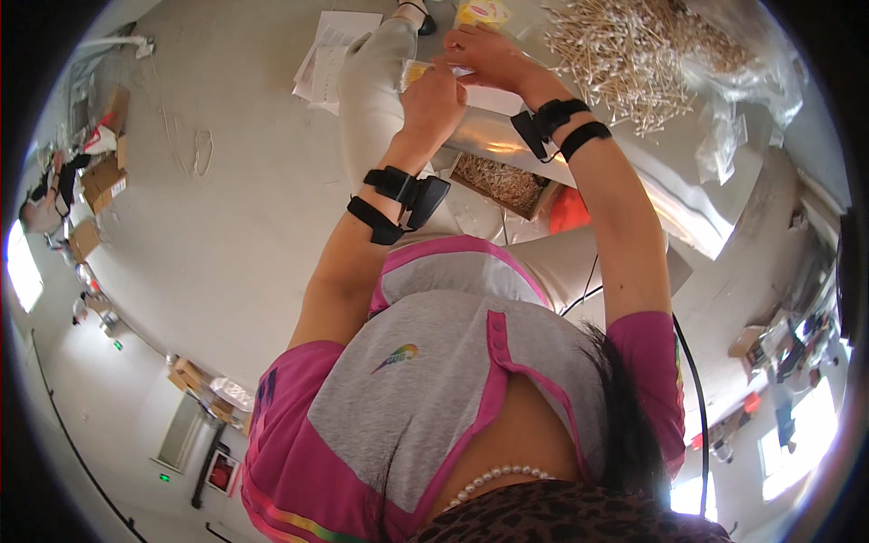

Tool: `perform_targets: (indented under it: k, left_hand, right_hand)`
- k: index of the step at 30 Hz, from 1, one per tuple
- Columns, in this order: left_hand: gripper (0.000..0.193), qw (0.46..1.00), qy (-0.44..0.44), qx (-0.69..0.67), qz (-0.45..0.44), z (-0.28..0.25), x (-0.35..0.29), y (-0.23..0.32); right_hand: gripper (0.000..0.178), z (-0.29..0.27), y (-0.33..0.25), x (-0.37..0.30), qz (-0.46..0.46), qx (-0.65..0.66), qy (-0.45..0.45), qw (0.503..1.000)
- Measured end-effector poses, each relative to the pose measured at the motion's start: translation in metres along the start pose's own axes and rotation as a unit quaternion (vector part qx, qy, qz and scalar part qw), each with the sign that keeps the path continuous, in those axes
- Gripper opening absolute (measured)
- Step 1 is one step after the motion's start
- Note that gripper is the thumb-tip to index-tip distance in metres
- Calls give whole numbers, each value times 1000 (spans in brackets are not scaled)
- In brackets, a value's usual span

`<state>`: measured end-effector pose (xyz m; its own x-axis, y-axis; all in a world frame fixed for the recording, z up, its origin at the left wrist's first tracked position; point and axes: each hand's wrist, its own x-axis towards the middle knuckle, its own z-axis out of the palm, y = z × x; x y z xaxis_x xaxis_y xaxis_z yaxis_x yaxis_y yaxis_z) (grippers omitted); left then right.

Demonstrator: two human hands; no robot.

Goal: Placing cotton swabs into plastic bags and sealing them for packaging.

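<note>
My left hand (433,104) is closed, its fingers curled around a small clear packet (414,74) with yellowish, stick-like contents showing past the knuckles. Right beside it, my right hand (496,61) has bent fingers pressed together close to the packet's other end. What those fingers grip is hidden behind them. Just beyond the right hand lies a yellow printed packet (484,12). To the right, a big loose heap of cotton swabs (625,59) covers part of the worktable (674,195).
A clear plastic bag (751,86) sits by the heap. Below the table's shiny edge is an open box (543,201) of cotton swabs, next to a red object (568,213). White papers (319,68) lie beyond my leg. Cartons (107,181) stand along the left wall.
</note>
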<state>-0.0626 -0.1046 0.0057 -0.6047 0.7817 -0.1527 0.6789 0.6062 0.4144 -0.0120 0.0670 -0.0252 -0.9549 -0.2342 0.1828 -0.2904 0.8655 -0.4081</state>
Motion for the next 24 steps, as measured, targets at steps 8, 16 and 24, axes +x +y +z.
perform_targets:
  k: [8, 16, 24]
  left_hand:
    - [21, 999, 7, -29, -26, -4, -5, 5]
    - [22, 999, 15, -33, -13, -3, -6, 9]
    - [36, 999, -37, -28, -21, -6, -3, 5]
  right_hand:
    - [40, -7, 2, 12, -32, -18, 6, 999]
    - [43, -5, 6, 14, -36, -59, -22, 997]
    - [48, -5, 5, 6, -36, -55, -12, 998]
